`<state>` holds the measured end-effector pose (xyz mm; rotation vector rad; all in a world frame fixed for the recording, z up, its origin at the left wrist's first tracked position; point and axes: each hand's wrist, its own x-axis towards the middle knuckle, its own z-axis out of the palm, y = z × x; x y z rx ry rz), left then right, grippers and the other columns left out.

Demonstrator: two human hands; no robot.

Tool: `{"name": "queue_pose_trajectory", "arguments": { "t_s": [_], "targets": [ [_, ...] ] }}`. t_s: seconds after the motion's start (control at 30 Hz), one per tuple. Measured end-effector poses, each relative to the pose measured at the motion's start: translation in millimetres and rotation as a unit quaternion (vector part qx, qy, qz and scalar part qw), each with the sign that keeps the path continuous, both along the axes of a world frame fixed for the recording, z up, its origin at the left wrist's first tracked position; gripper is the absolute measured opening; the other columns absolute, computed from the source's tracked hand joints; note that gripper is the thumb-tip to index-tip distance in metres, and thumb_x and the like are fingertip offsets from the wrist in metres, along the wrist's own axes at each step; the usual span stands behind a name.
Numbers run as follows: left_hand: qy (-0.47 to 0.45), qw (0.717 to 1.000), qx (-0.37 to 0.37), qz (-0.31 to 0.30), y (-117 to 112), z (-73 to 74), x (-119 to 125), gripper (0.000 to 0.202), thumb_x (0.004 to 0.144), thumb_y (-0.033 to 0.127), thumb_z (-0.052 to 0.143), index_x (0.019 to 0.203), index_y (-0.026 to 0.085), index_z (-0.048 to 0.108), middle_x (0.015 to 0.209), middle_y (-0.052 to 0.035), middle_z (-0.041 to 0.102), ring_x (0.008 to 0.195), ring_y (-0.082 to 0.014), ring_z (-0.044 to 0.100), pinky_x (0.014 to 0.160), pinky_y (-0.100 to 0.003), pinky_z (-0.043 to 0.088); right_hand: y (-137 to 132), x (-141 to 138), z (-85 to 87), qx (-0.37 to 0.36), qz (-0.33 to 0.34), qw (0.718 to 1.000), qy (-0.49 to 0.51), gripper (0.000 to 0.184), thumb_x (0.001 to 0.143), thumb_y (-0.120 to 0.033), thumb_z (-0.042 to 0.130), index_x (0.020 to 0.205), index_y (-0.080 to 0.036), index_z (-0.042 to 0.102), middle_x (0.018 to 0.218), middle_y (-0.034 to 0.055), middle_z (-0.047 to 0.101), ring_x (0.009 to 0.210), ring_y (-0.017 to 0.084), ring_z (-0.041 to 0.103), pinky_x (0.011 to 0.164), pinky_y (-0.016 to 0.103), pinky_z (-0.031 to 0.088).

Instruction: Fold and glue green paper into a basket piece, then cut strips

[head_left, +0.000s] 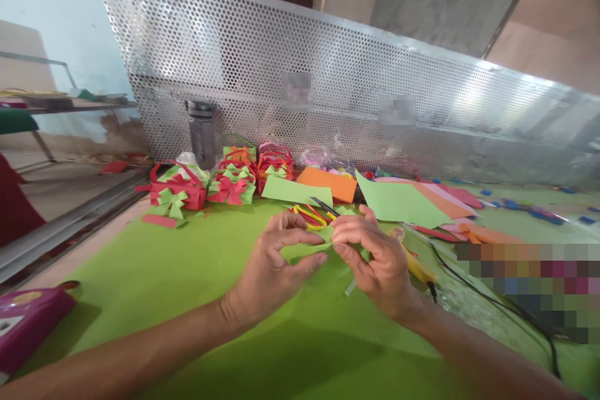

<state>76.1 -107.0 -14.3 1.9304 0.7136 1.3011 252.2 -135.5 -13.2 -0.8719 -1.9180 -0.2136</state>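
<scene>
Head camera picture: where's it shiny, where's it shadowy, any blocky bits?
In the head view, pale glare on the perforated metal panel, a shadow across the near green tabletop; also in the head view, blocky squares at lower right and over two panel spots.

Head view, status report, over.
Right hand pinching green paper. Left hand, thumb and forefinger parted around it. Yellow corded tool beside right hand.

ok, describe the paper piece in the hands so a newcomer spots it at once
Start at the perforated metal screen and come down to the green tabletop before it. Over that, the left hand curves around a small light-green paper piece pinched by the right hand. Unlike the larger light-green sheets beyond, this one is held.
</scene>
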Motion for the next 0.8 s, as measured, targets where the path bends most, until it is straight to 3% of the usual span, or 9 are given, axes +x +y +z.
{"name": "queue_pose_trajectory", "arguments": {
  "t_s": [0.13, 0.3, 0.5, 0.8],
  "targets": [
    [-0.024, 1.000, -0.014, -0.008, 0.4, -0.4, 2.2, 0.008, 0.071, 0.017, 0.068, 0.077, 0.021, 0.072, 0.088, -0.0049, 0.057, 0.090, -0.0201, 0.054, 0.081, -0.033, 0.043, -3.0, -2.8, 1.2, -0.004, 0.007, 1.000, 0.007, 0.012, 0.084, -0.012, 0.054, 0.080, -0.023, 0.054, 0.078, -0.0004, 0.065, 0.085, 0.017, 0.062, 0.103, 0.049, 0.024],
    [-0.008, 1.000, 0.022, 0.014, -1.1, 4.2, 1.8, 0.007, 0.072, 0.015, 0.066, 0.068, 0.019, 0.070, 0.090, -0.0059, 0.058, 0.092, -0.0202, 0.056, 0.081, -0.033, 0.042, -3.6, -2.6, -0.1, -0.014, 0.019, 1.000, 0.013, 0.011, 0.083, -0.012, 0.057, 0.082, -0.022, 0.055, 0.082, 0.0010, 0.065, 0.088, 0.018, 0.061, 0.098, 0.046, 0.031],
    [0.013, 0.997, 0.073, 0.011, -3.8, 7.2, 0.4, 0.008, 0.072, 0.012, 0.066, 0.074, 0.019, 0.069, 0.093, -0.0063, 0.061, 0.091, -0.0201, 0.058, 0.078, -0.032, 0.045, -6.7, -3.9, 0.2, -0.049, 0.042, 0.997, 0.030, 0.010, 0.083, -0.011, 0.056, 0.082, -0.021, 0.055, 0.083, 0.0009, 0.065, 0.087, 0.017, 0.061, 0.093, 0.043, 0.037],
    [-0.010, 0.994, 0.110, -0.009, -0.4, 0.0, 1.2, 0.011, 0.075, 0.009, 0.064, 0.078, 0.019, 0.068, 0.090, -0.0049, 0.062, 0.087, -0.0175, 0.061, 0.073, -0.030, 0.049, -10.0, -5.5, 3.3, -0.086, 0.049, 0.994, 0.044, 0.010, 0.084, -0.011, 0.053, 0.082, -0.020, 0.053, 0.084, -0.0006, 0.064, 0.088, 0.015, 0.061, 0.099, 0.045, 0.030]
  ]
}}
